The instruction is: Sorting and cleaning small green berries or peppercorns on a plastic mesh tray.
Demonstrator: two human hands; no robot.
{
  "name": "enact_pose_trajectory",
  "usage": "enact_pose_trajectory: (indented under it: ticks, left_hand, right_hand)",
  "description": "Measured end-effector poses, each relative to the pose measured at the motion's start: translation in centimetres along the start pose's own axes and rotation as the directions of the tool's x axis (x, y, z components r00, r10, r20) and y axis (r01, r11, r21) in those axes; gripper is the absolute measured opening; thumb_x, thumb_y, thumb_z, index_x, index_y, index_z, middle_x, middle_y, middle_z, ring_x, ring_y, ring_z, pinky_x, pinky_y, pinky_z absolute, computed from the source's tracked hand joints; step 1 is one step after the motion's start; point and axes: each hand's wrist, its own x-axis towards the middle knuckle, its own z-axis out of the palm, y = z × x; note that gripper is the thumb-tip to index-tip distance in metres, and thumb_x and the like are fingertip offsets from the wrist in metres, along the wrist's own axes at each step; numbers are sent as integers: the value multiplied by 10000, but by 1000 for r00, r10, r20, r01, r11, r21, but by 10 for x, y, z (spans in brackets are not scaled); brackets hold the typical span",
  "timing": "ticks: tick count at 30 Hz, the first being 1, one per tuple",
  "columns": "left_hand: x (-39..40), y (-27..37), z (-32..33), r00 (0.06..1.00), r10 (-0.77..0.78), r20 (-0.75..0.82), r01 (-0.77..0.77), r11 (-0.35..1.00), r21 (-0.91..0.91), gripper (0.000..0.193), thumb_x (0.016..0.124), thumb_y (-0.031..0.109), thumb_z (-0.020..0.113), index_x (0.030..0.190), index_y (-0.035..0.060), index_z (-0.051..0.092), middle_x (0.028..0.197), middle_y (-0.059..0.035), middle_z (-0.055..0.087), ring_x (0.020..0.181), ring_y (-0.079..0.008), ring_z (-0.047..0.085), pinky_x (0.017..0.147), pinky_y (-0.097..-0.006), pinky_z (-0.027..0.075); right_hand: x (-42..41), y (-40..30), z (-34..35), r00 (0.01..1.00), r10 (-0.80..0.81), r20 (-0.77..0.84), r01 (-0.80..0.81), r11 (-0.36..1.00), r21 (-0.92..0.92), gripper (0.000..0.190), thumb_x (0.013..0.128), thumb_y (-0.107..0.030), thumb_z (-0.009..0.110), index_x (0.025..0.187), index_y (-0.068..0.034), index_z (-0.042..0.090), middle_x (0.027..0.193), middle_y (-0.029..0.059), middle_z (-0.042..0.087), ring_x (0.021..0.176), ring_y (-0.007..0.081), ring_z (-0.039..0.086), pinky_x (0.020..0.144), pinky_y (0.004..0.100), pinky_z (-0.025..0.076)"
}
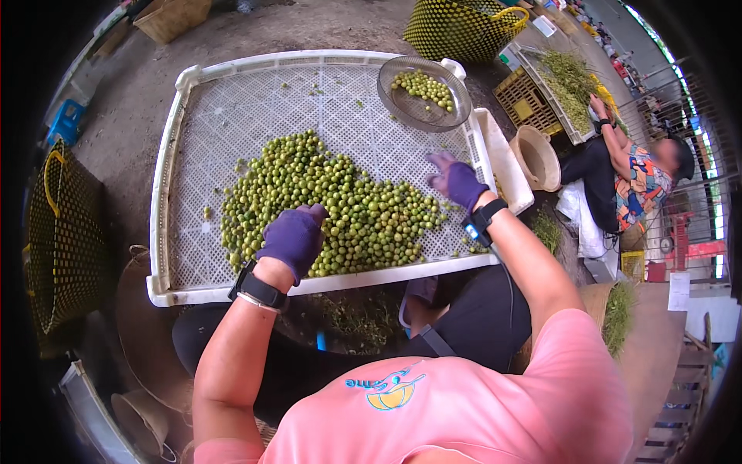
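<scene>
A wide white plastic mesh tray (232, 110) lies before me. On it is a broad heap of small round yellow-green fruits (348, 203). My left hand (294, 240), in a purple glove that leaves the fingertips bare, rests on the near part of the heap. Its fingers curl down, and whatever is under them is hidden. My right hand (455, 178), gloved the same way, hovers by the tray's right side with fingers apart and nothing in them. Beyond it, a clear plastic bowl (400, 113) holding some of the same fruits sits at the far right corner.
Right of the tray stand a white bin (505, 168) and a beige bucket (536, 156). Farther right, a seated person (629, 168) handles green stems (571, 72) on another tray. Yellow-and-black woven baskets stand at left (69, 243) and at the back (458, 32).
</scene>
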Motion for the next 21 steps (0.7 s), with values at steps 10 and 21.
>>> enact_pose_trajectory:
  ticks: [10, 21]
  left_hand:
    - [-1, 4, -5, 993, 4, 115, -9, 999, 46, 150, 821, 155, 544, 938, 137, 636, 924, -120, 626, 896, -316, 625, 718, -462, 505]
    - [-3, -2, -1, 999, 35, -16, -34, 999, 18, 166, 762, 200, 622, 915, 133, 627, 868, -123, 639, 811, -337, 625, 673, -464, 498]
  right_hand:
    - [-61, -72, 51, 979, -198, 45, 199, 980, -25, 521, 794, -84, 580, 1279, -43, 396, 1215, 270, 463, 1040, 420, 537, 860, 462, 461]
    - [-75, 38, -15, 860, 159, 485, 27, 935, -353, 646, 783, -194, 609, 1318, 47, 339, 845, 249, 637, 804, 385, 623, 724, 447, 489]
